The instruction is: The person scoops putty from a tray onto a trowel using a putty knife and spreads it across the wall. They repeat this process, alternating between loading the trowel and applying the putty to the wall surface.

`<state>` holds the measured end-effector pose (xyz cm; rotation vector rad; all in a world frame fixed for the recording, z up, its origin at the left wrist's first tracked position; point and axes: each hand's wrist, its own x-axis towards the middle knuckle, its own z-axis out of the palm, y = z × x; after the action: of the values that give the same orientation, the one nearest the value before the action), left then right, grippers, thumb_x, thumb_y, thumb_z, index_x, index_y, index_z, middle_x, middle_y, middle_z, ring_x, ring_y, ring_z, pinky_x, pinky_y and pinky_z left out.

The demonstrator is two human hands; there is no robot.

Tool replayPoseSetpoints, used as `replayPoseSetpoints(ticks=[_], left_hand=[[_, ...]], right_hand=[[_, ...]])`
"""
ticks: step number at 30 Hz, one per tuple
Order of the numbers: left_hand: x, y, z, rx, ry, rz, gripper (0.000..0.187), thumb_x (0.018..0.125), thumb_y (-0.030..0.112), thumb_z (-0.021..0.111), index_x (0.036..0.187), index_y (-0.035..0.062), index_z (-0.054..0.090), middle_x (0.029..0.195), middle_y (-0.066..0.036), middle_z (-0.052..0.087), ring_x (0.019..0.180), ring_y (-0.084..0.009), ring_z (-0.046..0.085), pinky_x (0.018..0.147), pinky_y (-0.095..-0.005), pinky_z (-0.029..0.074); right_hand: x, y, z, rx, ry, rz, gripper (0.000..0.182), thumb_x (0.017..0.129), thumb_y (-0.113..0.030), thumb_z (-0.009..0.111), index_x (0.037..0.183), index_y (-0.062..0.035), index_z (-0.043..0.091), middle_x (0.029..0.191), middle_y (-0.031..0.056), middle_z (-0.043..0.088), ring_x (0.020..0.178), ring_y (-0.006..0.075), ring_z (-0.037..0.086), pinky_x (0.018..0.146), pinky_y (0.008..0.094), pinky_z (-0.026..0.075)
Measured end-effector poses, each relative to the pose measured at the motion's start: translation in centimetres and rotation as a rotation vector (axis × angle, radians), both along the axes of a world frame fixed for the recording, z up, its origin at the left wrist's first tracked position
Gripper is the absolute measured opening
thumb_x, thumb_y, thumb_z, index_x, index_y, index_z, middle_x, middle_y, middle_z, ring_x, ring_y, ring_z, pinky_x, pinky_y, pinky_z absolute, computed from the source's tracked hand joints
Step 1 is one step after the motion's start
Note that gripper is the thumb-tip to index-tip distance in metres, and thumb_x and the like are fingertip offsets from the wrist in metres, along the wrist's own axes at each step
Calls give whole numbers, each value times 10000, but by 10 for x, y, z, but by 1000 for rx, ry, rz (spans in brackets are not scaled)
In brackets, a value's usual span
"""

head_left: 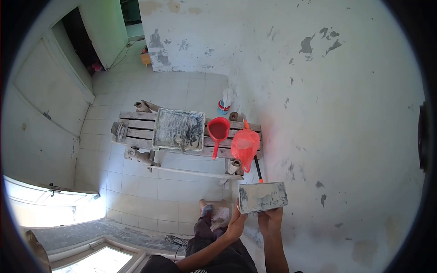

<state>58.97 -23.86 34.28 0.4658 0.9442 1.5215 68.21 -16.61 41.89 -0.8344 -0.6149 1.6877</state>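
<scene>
A rectangular, plaster-smeared box-like container [263,197] is held up in front of me, beside the patchy wall. My left hand [236,224] has its fingers against the container's left lower edge. Under its right part, my right hand [270,219] grips the near side, with the fingers partly hidden. Beyond the container, a wooden slatted bench [136,123] bears a large plaster-coated tray [180,129] with a tool in it, a red dipper [218,129] and a red plastic bag [246,144]. A dark handle with orange parts [258,169] leans by the bag.
The peeling wall [337,113] rises close on the right. A small bucket [223,107] stands on the tiled floor behind the bench. My foot [207,209] is below, near a coiled black cable [176,240]. Doors [50,86] line the left side.
</scene>
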Motion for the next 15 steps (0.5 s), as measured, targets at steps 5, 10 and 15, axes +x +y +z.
replayPoseSetpoints(ticks=[5,10,15], left_hand=[[-28,9,-11,-80,385,247,351,1034,126,449,1358,2,504,1338,-111,573,1265,-244,528,1058,-356,422],[-75,30,-29,-72,-787,516,312,1040,230,416,1244,39,556,1200,-103,630,1086,-254,647,894,-405,554],[-129,14,-106,-173,-639,690,370,1033,311,407,1253,58,563,1142,-106,658,1043,-304,671,870,-469,573]], right_hand=[[-43,-10,-38,2,-115,140,546,802,26,740,1309,-33,547,1214,65,648,1154,203,618,956,362,513],[-74,6,-77,274,-613,296,375,818,3,761,1168,-12,627,1088,46,696,959,152,661,848,289,497],[-106,81,-176,387,-975,544,200,840,-7,703,1024,-71,657,870,39,700,750,137,637,694,283,468]])
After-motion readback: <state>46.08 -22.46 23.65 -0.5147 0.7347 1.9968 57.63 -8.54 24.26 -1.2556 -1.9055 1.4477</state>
